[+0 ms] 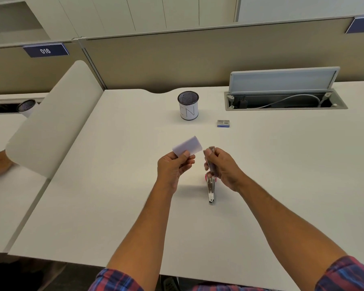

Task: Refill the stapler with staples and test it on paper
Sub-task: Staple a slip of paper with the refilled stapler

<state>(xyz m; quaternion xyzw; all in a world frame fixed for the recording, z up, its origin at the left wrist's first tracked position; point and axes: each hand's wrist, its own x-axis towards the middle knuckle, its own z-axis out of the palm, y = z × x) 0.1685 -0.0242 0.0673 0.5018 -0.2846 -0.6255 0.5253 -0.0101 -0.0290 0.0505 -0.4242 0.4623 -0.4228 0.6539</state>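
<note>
Left hand [172, 166]: raised above the bench [114, 185], thumb and fingers pinching the lower edge of a small slip of white paper [187, 148], which tilts up and toward the right.
Paper: its free right corner sits just beside the top end of the stapler, apart from it as far as I can tell; blur there leaves this unsure.
Stapler [211, 177]: held roughly upright over the bench, between the 2 hands, its metal end with a pink edge pointing down toward the person; the upper part is blurred.
Right hand [223, 169]: fingers curled round the upper part of the stapler, gripping it.
Staple box [223, 123]: lying on the bench well beyond the hands, to the right of the mesh pen cup [188, 105].
Step in hand: judging by the box set aside and paper in hand, this looks like the test stage, with refilling done; whether the stapler is fully closed cannot be told.
Next move calls for: sliding the paper's corner squarely into the stapler's mouth, holding the slip flat, then a firm squeeze with the right hand.
</note>
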